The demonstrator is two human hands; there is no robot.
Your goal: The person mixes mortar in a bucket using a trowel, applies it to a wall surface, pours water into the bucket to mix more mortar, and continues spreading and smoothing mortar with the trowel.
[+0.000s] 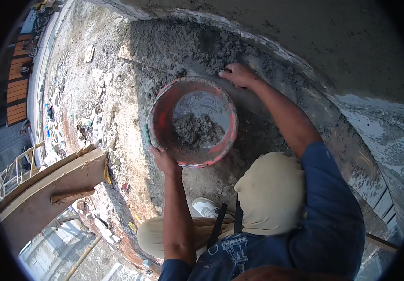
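A round red bucket (233, 122), smeared with grey mortar, stands on the ground before me. Wet mortar (197, 130) lies in a lump on its bottom. My left hand (165, 161) is closed on the bucket's near-left rim, just below a green handle piece (146, 135). Beyond the bucket, my right hand (240, 76) is low over the ground at the edge of a heap of mortar (216, 49). Its fingers are curled, and what they hold, if anything, blends into the grey mortar and cannot be made out.
A freshly plastered wall (333, 42) curves along the top and right. At lower left a wooden board (57, 187) juts in. Rubble (99, 84) covers the ground to the left. My bent knees (272, 194) and a white shoe (205, 207) are close to the bucket.
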